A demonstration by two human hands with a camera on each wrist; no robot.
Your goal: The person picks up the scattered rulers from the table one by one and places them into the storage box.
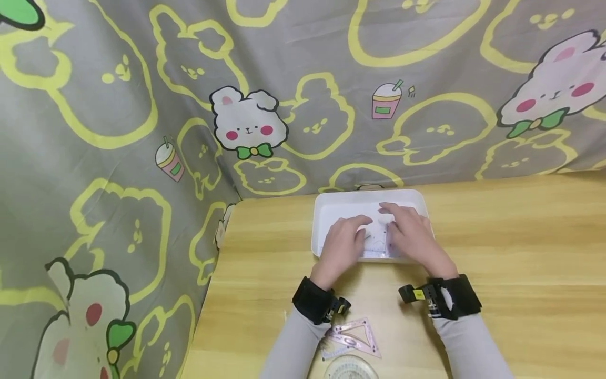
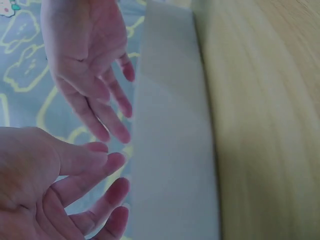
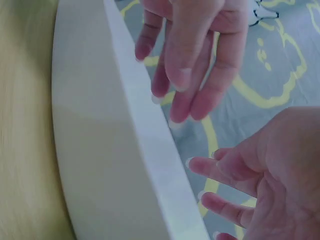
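Note:
Both hands hover over a white shallow tray (image 1: 341, 202). My left hand (image 1: 341, 245) is over its left half, fingers loosely bent, with nothing between them in the left wrist view. Over the right half is my right hand (image 1: 411, 234), fingers loosely spread and likewise holding nothing. Inside the tray, between the hands, lie clear bluish-purple pieces with markings (image 1: 376, 246), partly hidden by the fingers. Both wrist views show the tray's outer wall (image 2: 170, 125) beside the fingertips.
Nearer the body on the wooden table (image 1: 521, 263) lie a pink set square (image 1: 369, 339), a bluish triangular piece (image 1: 331, 351) partly under it, and a round clear protractor (image 1: 350, 368) at the frame's bottom edge. A patterned grey curtain (image 1: 293, 52) hangs behind and to the left.

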